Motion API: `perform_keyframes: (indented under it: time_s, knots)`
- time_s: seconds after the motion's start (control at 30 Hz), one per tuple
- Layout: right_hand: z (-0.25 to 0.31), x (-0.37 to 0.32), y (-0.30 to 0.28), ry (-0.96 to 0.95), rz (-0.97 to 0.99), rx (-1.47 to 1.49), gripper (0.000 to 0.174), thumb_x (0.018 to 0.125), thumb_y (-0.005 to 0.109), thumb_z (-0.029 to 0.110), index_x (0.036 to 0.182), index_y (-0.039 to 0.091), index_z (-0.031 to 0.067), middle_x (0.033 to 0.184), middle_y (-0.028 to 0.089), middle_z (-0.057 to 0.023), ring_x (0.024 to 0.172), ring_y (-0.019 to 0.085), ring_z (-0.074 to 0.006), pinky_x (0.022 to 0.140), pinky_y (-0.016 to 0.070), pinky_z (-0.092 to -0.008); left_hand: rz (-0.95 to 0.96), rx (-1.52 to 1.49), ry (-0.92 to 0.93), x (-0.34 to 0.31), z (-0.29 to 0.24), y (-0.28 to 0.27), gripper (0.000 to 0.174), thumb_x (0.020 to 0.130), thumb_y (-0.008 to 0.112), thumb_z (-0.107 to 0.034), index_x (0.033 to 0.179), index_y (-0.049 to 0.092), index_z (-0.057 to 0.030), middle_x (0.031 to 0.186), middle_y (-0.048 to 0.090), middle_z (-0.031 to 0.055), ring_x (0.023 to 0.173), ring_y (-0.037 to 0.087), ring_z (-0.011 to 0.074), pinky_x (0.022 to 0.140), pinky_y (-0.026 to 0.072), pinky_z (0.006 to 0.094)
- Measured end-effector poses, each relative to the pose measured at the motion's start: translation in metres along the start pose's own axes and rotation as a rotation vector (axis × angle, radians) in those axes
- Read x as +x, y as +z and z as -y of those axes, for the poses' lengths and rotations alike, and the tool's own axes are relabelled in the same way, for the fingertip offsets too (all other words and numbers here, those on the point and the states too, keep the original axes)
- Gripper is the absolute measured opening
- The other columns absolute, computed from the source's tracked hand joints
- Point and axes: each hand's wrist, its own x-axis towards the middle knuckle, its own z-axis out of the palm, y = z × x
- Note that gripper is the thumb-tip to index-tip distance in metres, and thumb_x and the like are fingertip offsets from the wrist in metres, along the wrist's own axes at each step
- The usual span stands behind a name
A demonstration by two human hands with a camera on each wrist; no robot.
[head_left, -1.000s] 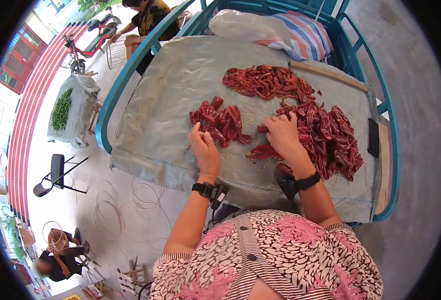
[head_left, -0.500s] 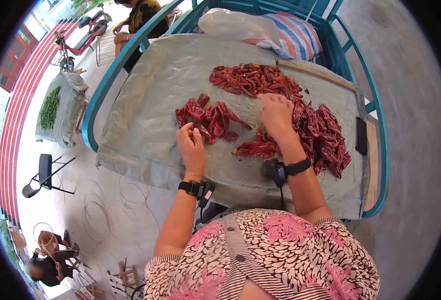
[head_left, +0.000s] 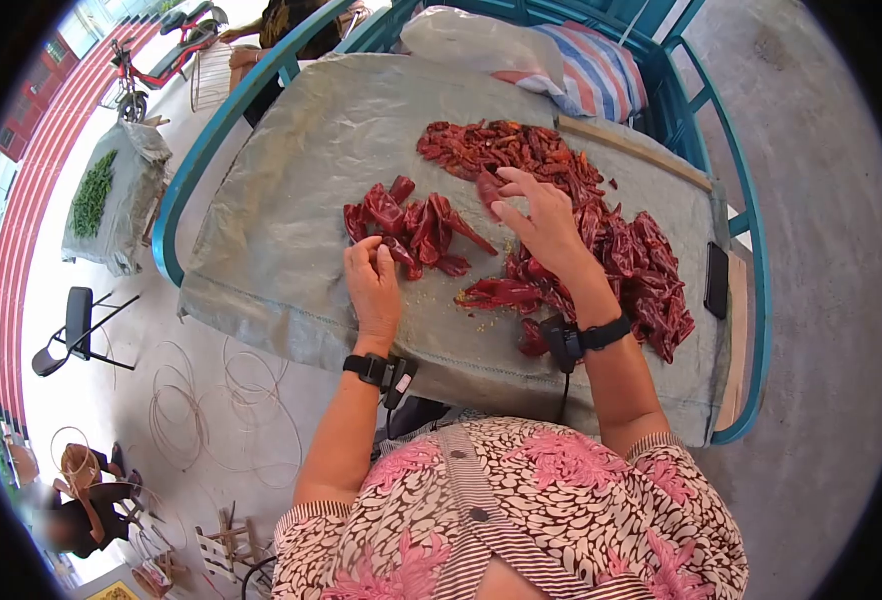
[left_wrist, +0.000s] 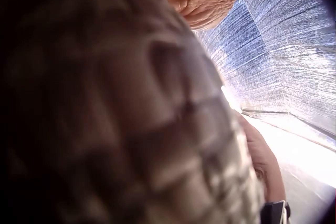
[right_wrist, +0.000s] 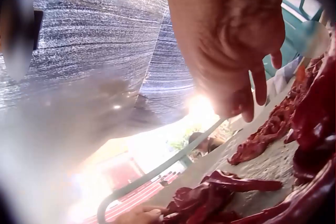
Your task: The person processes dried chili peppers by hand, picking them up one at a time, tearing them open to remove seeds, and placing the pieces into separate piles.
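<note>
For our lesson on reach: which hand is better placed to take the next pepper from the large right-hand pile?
Probably the right hand: its fingers are spread close beside the large pile. The left hand is farther away, its fingertips at the smaller pile on the left.

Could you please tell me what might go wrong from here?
The small chillies meet the right-hand heap of large peppers, so the two could mix. The phone lies near the cover's outer edge and might get knocked. The cord hanging from the right wrist could catch on a pepper.
</note>
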Motion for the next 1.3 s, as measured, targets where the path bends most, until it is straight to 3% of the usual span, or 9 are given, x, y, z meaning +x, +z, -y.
perform_keyframes:
  time_s: [0.07,0.27,0.47,0.57,0.67,0.8,1.0,1.13,1.3]
  knots:
    - [0.010,-0.003,-0.006,0.021,0.010,0.047,0.035,0.087,0.072,0.026,0.120,0.069,0.0128,0.107,0.073,-0.0089,0.109,0.062,-0.0317,0.101,0.0390,-0.0484,-0.023,0.009,0.033,0.000,0.000,0.001,0.015,0.102,0.059,-0.014,0.112,0.061,-0.0019,0.102,0.058,0.0141,0.092,0.057,0.0292,0.080,0.0488,0.0384]
    - [-0.013,-0.036,-0.006,0.124,0.177,-0.658,0.035,0.085,0.073,0.026,0.118,0.069,0.0132,0.107,0.072,-0.0093,0.108,0.064,-0.0309,0.105,0.0342,-0.0525,-0.032,0.005,0.036,0.001,-0.001,-0.002,0.014,0.102,0.059,-0.014,0.108,0.064,-0.0024,0.102,0.060,0.0132,0.092,0.058,0.0287,0.082,0.0485,0.0376]
    - [-0.012,-0.031,-0.005,0.142,0.062,-0.391,0.033,0.089,0.072,0.020,0.120,0.069,0.0107,0.107,0.072,-0.0098,0.104,0.067,-0.0292,0.103,0.0417,-0.0445,-0.021,0.008,0.022,0.002,0.001,0.000,0.011,0.101,0.060,-0.011,0.106,0.063,-0.0023,0.099,0.058,0.0143,0.090,0.057,0.0316,0.080,0.0483,0.0398]
    - [0.006,-0.017,-0.005,0.030,0.019,0.155,0.032,0.089,0.072,0.017,0.120,0.068,0.0079,0.104,0.074,-0.0110,0.100,0.070,-0.0288,0.088,0.0514,-0.0415,-0.010,0.015,0.043,0.000,0.001,-0.001,0.010,0.101,0.059,-0.011,0.105,0.064,-0.0024,0.099,0.058,0.0143,0.091,0.058,0.0316,0.080,0.0484,0.0399]
    - [0.020,-0.008,-0.014,0.047,-0.054,0.215,0.035,0.090,0.072,0.014,0.124,0.066,0.0054,0.103,0.075,-0.0115,0.097,0.071,-0.0303,0.075,0.0557,-0.0377,-0.009,0.018,0.042,0.000,-0.002,-0.001,0.010,0.101,0.059,-0.011,0.104,0.064,-0.0025,0.100,0.059,0.0143,0.091,0.058,0.0313,0.080,0.0485,0.0401]
    - [-0.024,-0.021,-0.011,0.158,0.044,-0.379,0.037,0.091,0.071,0.032,0.121,0.069,0.0102,0.109,0.074,-0.0110,0.104,0.067,-0.0286,0.093,0.0457,-0.0455,-0.030,0.016,0.070,0.001,0.003,0.000,0.013,0.102,0.059,-0.013,0.104,0.065,-0.0022,0.099,0.059,0.0121,0.089,0.058,0.0274,0.080,0.0484,0.0367]
    - [-0.034,-0.025,0.012,0.216,0.169,-0.700,0.054,0.083,0.075,0.048,0.126,0.067,0.0149,0.109,0.074,-0.0107,0.110,0.062,-0.0305,0.098,0.0361,-0.0482,0.004,0.027,0.040,0.001,-0.001,-0.002,0.010,0.100,0.060,-0.010,0.103,0.065,-0.0023,0.098,0.060,0.0140,0.091,0.058,0.0309,0.081,0.0489,0.0398]
    - [-0.034,-0.024,0.015,0.245,0.063,-0.496,0.052,0.081,0.077,0.038,0.127,0.067,0.0155,0.106,0.076,-0.0077,0.109,0.064,-0.0297,0.101,0.0329,-0.0484,0.006,0.028,0.050,0.002,0.000,-0.002,0.010,0.100,0.059,-0.010,0.103,0.064,-0.0020,0.099,0.060,0.0145,0.092,0.059,0.0317,0.081,0.0489,0.0403]
    - [-0.049,-0.019,0.009,0.366,0.094,-0.081,0.042,0.082,0.076,0.032,0.120,0.071,0.0154,0.089,0.076,-0.0044,0.091,0.070,-0.0228,0.090,0.0468,-0.0417,-0.013,0.011,0.069,0.001,0.000,-0.001,0.009,0.100,0.059,-0.009,0.103,0.064,-0.0018,0.099,0.060,0.0149,0.091,0.059,0.0329,0.080,0.0492,0.0407]
